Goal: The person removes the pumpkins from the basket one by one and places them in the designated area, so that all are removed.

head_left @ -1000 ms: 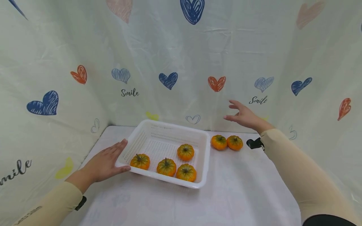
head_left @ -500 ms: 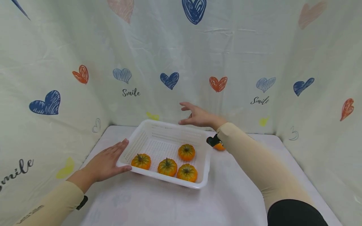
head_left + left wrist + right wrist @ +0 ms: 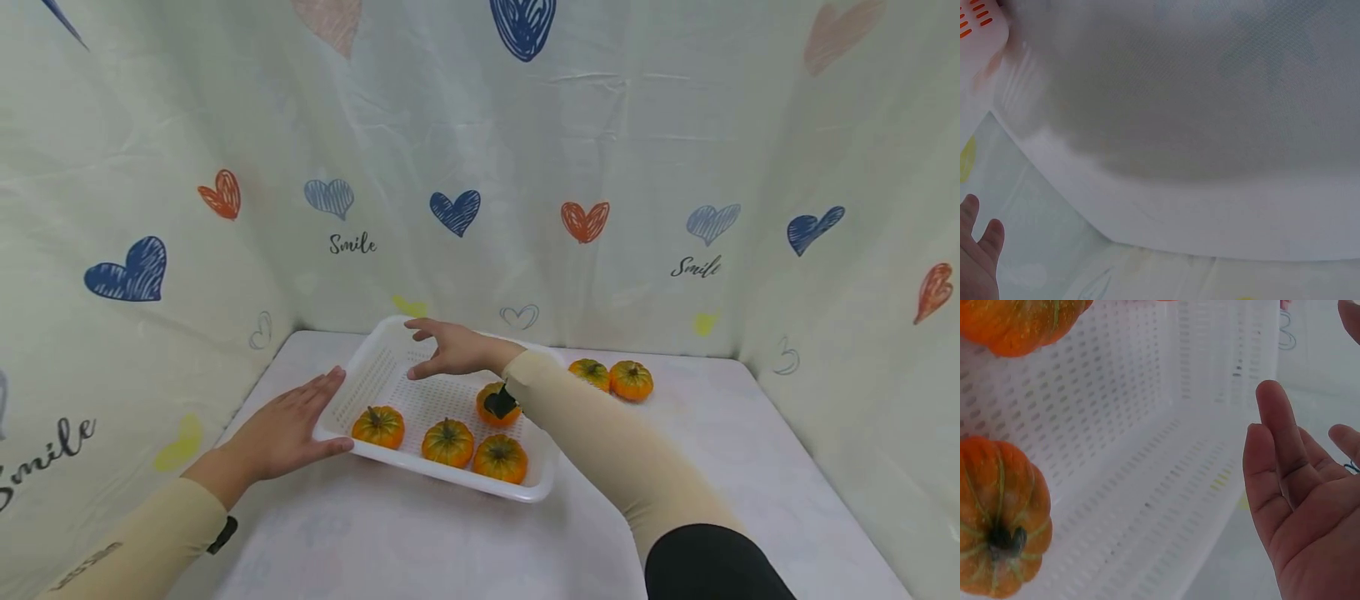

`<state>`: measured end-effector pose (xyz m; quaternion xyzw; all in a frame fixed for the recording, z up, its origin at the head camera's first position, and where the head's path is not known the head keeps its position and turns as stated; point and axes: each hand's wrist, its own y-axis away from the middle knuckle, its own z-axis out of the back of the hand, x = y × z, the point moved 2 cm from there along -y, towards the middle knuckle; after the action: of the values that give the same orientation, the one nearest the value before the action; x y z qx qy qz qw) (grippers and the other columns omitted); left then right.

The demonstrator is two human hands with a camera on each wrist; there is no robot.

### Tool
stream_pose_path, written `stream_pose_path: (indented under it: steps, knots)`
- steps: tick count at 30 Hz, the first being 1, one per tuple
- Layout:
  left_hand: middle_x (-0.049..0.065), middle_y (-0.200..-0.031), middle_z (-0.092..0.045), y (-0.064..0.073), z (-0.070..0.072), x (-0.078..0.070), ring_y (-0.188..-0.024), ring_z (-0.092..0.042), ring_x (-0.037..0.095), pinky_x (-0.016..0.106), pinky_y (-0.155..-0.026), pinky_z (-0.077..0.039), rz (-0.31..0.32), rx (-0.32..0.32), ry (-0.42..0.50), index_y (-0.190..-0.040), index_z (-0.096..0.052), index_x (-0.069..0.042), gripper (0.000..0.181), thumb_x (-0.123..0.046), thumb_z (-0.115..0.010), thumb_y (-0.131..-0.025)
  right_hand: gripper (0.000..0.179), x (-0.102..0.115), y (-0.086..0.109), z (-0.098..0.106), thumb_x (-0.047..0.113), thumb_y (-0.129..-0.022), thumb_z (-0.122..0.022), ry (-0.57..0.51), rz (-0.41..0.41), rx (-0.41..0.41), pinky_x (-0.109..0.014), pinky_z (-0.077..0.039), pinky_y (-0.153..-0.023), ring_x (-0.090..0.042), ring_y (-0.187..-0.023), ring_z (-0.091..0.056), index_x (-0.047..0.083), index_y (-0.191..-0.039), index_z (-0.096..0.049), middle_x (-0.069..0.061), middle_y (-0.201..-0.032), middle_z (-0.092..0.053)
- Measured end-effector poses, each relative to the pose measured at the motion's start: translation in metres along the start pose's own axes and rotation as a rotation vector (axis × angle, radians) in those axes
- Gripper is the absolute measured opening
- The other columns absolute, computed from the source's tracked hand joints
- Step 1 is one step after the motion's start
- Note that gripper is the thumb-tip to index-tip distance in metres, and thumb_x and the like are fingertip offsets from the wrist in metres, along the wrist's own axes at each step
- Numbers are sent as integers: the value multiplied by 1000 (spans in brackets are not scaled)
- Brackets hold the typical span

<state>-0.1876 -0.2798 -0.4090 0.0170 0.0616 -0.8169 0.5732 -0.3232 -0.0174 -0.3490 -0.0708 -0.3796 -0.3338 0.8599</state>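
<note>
Right hand [image 3: 459, 348] hovers over white basket [image 3: 429, 403].

We saw beige sleeves [image 3: 153, 537], dark lettering [image 3: 86, 567] (at eight o'clock), black wristpieces [image 3: 222, 535] and one rounded black patch [image 3: 705, 562].

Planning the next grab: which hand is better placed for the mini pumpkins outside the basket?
Probably the right hand: it is empty, open and nearer the two mini pumpkins outside the perforated basket. The left hand is at the basket's opposite side.
</note>
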Motion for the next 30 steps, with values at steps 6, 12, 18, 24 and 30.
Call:
stream_pose_path:
  steps: [6,12,18,24,30]
  knots:
    - [16,-162,-24,1,-1,1,-144,-30,39,59,-113,-27,4,-5,-8,-159,-19,-4,109,-79,-48,-85,89,-1,-10,-21,39,-87,-78,0,0,35,-28,-54,-88,-16,-110,-63,22,-158,-28,-7,-152,-43]
    - [17,-162,-25,0,-2,2,-143,-30,40,59,-113,-27,-5,-8,-14,-159,-18,-3,109,-79,-48,-85,88,-6,-17,-34,39,-87,-78,33,-25,72,-36,-52,-95,-16,-114,-61,20,-158,-29,-8,-152,-44]
    - [17,-161,-26,-1,-1,1,-143,-31,40,59,-112,-28,-10,-7,-17,-158,-20,-2,109,-79,-48,-85,86,-9,-22,-47,37,-87,-78,26,-37,114,-37,-49,-99,-22,-125,-55,19,-157,-31,-11,-152,-44]
    - [17,-161,-25,0,0,1,-143,-30,40,58,-113,-27,-10,-5,-13,-158,-21,-1,108,-78,-49,-86,83,-13,-26,-59,33,-89,-77,36,-35,160,-37,-45,-104,-29,-135,-45,18,-157,-32,-11,-152,-44]
    - [16,-162,-24,-2,-1,2,-143,-30,40,58,-113,-28,-12,-6,-18,-158,-19,-2,109,-79,-48,-86,85,-17,-26,-68,35,-87,-79,10,-26,188,-38,-44,-105,-28,-135,-45,19,-156,-33,-8,-151,-44]
